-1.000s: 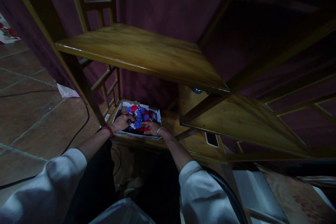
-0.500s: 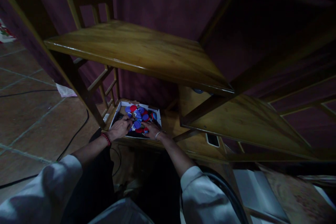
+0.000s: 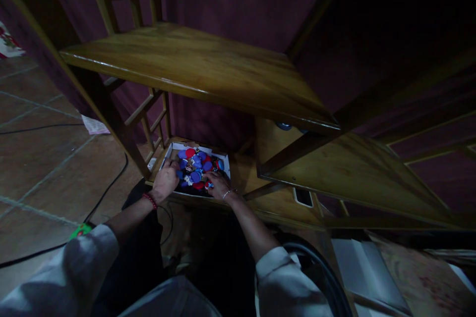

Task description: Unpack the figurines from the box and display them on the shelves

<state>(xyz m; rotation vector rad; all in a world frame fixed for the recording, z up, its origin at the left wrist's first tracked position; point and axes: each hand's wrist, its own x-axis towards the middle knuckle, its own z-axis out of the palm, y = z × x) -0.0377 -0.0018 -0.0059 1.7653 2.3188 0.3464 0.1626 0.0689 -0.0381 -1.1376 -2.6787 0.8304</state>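
A shallow white box (image 3: 226, 162) sits on the low wooden shelf in front of me. In it lies a heap of small red, blue and purple pieces (image 3: 196, 176), some with white and dark parts; their kind is too small to make out. My left hand (image 3: 166, 178), with a red bead bracelet at its wrist, is over the box's left end, fingers bent loosely and tips partly hidden. From the right, my right hand (image 3: 218, 184) reaches in with its fingers apart, touching the pieces near the box's right side. A thin bracelet circles that wrist.
A wooden shelf board (image 3: 201, 69) hangs above the box, with a wooden post (image 3: 107, 114) at its left. A phone-like dark rectangle (image 3: 303, 197) lies to the right. A black cable (image 3: 107, 188) crosses the tiled floor. A curved black rim (image 3: 320, 257) is beside my right arm.
My left hand has drawn back leftward from the middle of the heap to the box's left end. My right hand stays at the right side, slightly shifted. The view has moved a little.
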